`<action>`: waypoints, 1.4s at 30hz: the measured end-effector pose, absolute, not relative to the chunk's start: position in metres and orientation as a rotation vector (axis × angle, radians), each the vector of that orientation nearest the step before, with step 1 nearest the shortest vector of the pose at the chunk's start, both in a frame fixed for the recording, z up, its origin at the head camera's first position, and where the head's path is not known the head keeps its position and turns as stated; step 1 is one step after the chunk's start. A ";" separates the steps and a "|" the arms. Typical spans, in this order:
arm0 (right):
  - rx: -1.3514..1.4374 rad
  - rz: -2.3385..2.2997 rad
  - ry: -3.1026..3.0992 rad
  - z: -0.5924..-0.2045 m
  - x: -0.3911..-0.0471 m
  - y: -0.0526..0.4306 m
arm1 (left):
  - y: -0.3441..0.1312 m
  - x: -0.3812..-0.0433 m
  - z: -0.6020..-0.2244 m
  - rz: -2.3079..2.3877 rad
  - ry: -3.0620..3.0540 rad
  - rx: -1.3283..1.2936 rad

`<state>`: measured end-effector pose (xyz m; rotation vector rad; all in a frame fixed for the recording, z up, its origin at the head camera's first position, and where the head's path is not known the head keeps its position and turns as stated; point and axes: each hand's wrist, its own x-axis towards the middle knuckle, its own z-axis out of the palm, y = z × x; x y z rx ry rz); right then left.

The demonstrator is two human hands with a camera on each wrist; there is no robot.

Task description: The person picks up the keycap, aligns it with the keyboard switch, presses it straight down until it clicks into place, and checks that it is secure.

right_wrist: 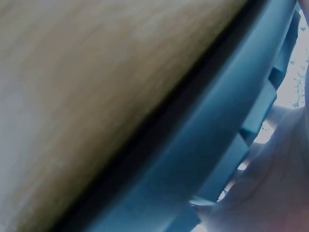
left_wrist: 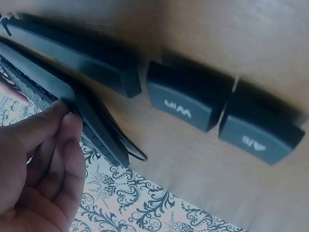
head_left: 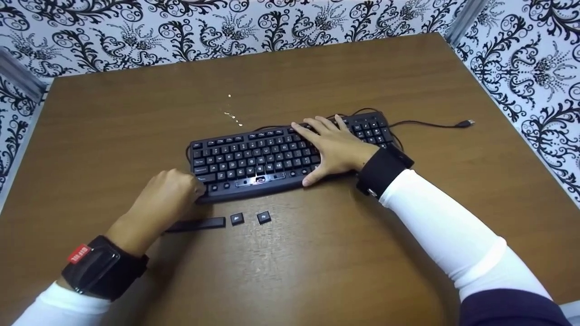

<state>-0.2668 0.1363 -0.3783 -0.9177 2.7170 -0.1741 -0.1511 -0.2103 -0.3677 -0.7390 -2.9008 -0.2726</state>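
On the woodgrain table (head_left: 344,253), blocky keyboard (head_left: 253,156), left hand (head_left: 170,194) clamped, right hand (head_left: 333,147) splayed atop.

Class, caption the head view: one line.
Right hand spread on black keyboard, left hand at its corner; spacebar and two keycaps lie loose.

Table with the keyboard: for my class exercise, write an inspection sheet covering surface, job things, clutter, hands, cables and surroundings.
Surface: brown table, wood-grained, with pale glare below the loose keys.
Job things: black keyboard with a bare slot in its bottom row; loose long bar and two small keys nearer the person.
Clutter: small white specks beyond the keyboard; bits or marks, cannot tell.
Left hand: fingers curled at the keyboard's near left corner; whether they grip a key is hidden.
Right hand: spread over the keyboard's right part.
Cables: one black cable, its plug lying on the table, right.
Surroundings: black-and-white patterned walls.
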 end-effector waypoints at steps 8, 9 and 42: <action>-0.938 -0.167 2.701 -0.382 -0.265 0.129 | -0.223 -0.145 -0.358 -0.186 -2.965 -0.630; -0.940 -0.166 2.702 -0.383 -0.265 0.129 | -0.225 -0.144 -0.355 -0.165 -2.978 -0.603; -0.913 -0.167 2.715 -0.379 -0.267 0.137 | -0.306 -0.089 -0.360 -0.239 -3.394 -0.342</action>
